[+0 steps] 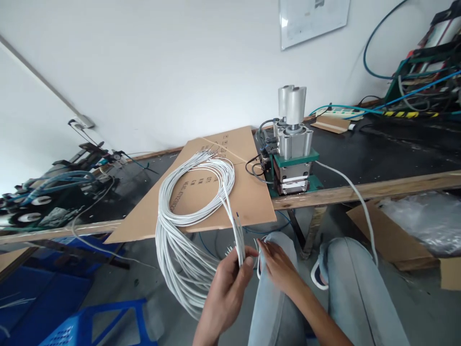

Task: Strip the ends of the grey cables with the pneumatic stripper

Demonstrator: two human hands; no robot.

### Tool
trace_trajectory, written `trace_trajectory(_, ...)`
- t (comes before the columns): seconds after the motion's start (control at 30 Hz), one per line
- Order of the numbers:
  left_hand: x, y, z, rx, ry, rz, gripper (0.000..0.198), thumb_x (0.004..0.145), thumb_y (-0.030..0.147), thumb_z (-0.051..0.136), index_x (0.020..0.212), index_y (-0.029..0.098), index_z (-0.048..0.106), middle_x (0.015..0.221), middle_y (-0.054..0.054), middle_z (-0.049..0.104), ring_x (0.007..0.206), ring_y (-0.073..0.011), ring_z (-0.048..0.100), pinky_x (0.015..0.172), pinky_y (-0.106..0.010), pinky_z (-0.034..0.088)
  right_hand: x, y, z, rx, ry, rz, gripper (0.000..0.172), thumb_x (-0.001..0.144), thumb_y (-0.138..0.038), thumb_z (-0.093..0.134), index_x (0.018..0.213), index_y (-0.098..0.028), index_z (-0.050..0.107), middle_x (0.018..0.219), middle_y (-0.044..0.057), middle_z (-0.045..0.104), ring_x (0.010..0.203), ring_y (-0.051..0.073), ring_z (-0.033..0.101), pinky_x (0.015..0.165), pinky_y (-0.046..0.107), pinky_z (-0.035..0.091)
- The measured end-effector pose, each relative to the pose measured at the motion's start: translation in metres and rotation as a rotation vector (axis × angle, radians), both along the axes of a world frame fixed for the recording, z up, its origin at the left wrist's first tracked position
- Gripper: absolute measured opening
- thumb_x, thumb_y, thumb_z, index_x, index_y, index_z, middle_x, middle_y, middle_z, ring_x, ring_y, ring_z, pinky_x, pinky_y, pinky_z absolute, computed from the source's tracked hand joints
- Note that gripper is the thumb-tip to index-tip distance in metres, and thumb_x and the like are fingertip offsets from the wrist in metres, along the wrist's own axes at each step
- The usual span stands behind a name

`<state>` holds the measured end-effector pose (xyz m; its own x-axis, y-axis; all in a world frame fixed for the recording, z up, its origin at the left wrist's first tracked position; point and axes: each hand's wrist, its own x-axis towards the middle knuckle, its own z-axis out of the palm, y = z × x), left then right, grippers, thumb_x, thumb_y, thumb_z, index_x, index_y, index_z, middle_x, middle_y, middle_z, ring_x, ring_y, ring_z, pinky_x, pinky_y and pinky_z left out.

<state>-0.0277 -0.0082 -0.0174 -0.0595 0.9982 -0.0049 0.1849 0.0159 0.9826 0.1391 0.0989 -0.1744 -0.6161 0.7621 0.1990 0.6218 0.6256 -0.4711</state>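
Left hand: I'm gripping a bundle of white cable ends (pixel 238 240) in my left hand (pixel 228 283), fingers and thumb closed around it, in front of the bench edge.
Right hand: I'm holding my right hand (pixel 279 266) just beside the left, fingertips pointing at the bundle; can't tell whether they're pinching a wire.
Cable coil: the white cable coil (pixel 166 192) is lying partly on the cardboard sheet (pixel 252 197), lower loops hanging off its front edge. The gripped ends are leading up to the coil's right side.
Cardboard sheet: it's lying printed side up on the bench (pixel 363 156), overhanging the front edge.
Press: the press (pixel 293 144), twin silver cylinders over a green plate, is standing just right of the sheet. A grey cable (pixel 355 190) is running from beside it down past my knee.
Bench right: a power strip (pixel 338 114) and a machine (pixel 428 62) with blue hoses are sitting along the wall side.
Bench left: another machine (pixel 43 202) with blue tubing is sitting there.
Floor level: a blue stool (pixel 142 322) is standing lower left; clear plastic (pixel 428 221) is lying in an open carton (pixel 392 235) at right.
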Motion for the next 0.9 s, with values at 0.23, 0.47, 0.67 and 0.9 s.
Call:
trace_trajectory(0.23, 0.014, 0.015, 0.009, 0.019, 0.017, -0.114, 0.051, 0.106, 0.058, 0.042, 0.106, 0.011, 0.06, 0.072, 0.0, 0.054, 0.062, -0.011, 0.047, 0.063, -0.024, 0.039, 0.031, -0.039, 0.141, -0.224, 0.59, -0.088, 0.031, 0.11, -0.038, 0.043, 0.124, -0.026, 0.067, 0.124, 0.003, 0.067, 0.111, 0.011, 0.066, 0.095, 0.02, 0.053)
trace_trajectory(0.47, 0.018, 0.021, 0.01, 0.009, 0.073, -0.29, 0.051, 0.109, 0.056, 0.037, 0.093, 0.012, 0.059, 0.067, -0.001, 0.056, 0.056, -0.0088, 0.041, 0.056, -0.022, 0.033, 0.01, -0.025, 0.184, -0.321, 0.767, -0.038, 0.034, 0.106, -0.042, 0.05, 0.091, -0.017, 0.067, 0.085, 0.003, 0.061, 0.074, 0.011, 0.057, 0.063, 0.02, 0.045)
trace_trajectory(0.67, 0.016, 0.025, 0.015, 0.001, 0.042, -0.362, 0.052, 0.108, 0.055, 0.039, 0.084, 0.013, 0.058, 0.06, 0.001, 0.048, 0.05, -0.0066, 0.035, 0.052, -0.022, 0.028, 0.014, -0.023, 0.178, -0.622, 0.846, 0.016, 0.039, 0.101, -0.055, 0.056, 0.099, -0.018, 0.063, 0.088, 0.002, 0.053, 0.069, 0.01, 0.05, 0.059, 0.021, 0.044)
trace_trajectory(0.9, 0.017, 0.028, 0.009, -0.063, -0.04, -0.344, 0.055, 0.104, 0.065, 0.042, 0.09, 0.014, 0.057, 0.065, 0.0, 0.051, 0.045, -0.0042, 0.03, 0.041, -0.019, 0.018, 0.015, -0.019, 0.177, -0.669, 0.797, -0.041, 0.048, 0.094, -0.063, 0.064, 0.088, -0.016, 0.059, 0.073, 0.0, 0.055, 0.066, 0.012, 0.055, 0.059, 0.021, 0.045)
